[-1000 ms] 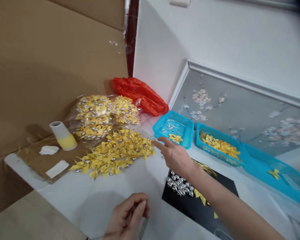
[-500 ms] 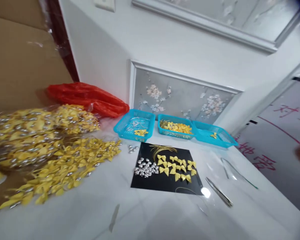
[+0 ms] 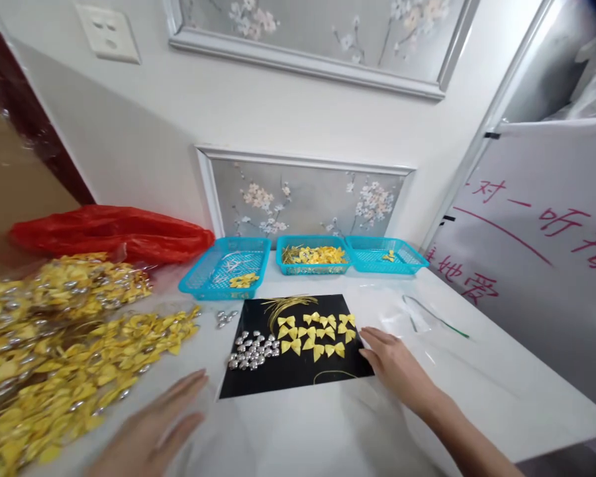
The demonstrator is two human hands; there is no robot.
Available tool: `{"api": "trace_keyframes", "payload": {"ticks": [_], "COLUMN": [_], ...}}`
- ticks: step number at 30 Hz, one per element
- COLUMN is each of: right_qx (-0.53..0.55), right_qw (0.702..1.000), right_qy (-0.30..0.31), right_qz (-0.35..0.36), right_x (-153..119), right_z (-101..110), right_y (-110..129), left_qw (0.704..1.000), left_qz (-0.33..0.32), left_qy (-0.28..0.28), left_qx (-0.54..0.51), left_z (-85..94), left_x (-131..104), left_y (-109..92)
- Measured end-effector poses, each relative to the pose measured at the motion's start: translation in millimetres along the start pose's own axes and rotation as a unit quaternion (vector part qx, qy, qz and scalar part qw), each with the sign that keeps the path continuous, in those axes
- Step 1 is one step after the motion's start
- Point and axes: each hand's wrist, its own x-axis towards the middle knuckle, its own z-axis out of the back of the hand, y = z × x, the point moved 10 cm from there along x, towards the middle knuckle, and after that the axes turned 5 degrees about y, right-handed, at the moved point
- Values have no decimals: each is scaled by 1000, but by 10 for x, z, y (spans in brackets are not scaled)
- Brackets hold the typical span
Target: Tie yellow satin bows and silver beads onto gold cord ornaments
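Now both hands [image 3: 395,364] flanking black mat [image 3: 293,368].

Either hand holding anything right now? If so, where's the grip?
Nothing is held. The right hand lies flat with its fingertips at the right edge of the black mat. The left hand is open and blurred, just left of the mat.
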Motion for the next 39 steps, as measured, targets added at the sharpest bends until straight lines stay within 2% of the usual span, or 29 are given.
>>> {"api": "trace_keyframes", "payload": {"ticks": [3, 6, 10, 13, 18, 28, 34, 39], "right_qx": [-27, -47, -59, -92, -164, -191, -207, -194], "right_qw": [999, 998, 996, 989, 968, 963, 950, 946], "right_qy": [19, 13, -6, -44, -103, -77, -99, -107], "right_qz": [19, 37, 68, 104, 158, 171, 211, 235], "right_x": [-135, -262, -382, -447, -512, -491, -531, -559], "right_z": [-287, -433, -520, -485, -397, -404, -368, -345], "right_y": [-53, -63, -105, -94, -10, -25, -6, 10], "left_qw": [995, 985, 975, 976, 980, 979, 972, 966], "left_qz": [-25, -21, -24, -33, -61, -132, -167, -176], "left_qy": [83, 128, 163, 168, 150, 72, 11, -20], "left_qx": [52, 112, 145, 135, 114, 136, 165, 190], "left_z": [-389, -587, -637, -636, -642, -672, -723, -697], "left_x": [-5, -56, -126, -158, -199, -269, -383, -435], "left_y": [-156, -328, -495, -544, -586, -653, -680, -745]}}
